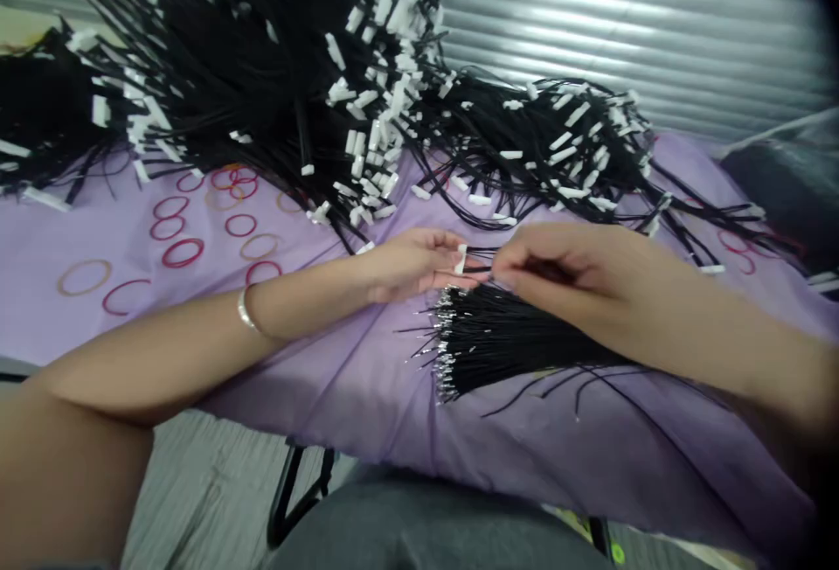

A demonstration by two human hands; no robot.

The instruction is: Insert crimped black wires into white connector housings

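Observation:
In the middle of the view my left hand pinches a small white plastic connector. Thin black wires run from it to the right, toward my right hand. The thumb and forefinger of that hand are pressed together at the wires; it is slightly smeared by motion. Under both hands lies a flat bundle of loose black wires with bare metal terminals at the left end. The right part of this bundle is hidden by my right hand and forearm.
A tall heap of black cables with white connectors stands at the back left, and a lower cable pile at the back right. Red and tan rubber bands lie scattered on the purple cloth. Behind is a ridged silvery surface.

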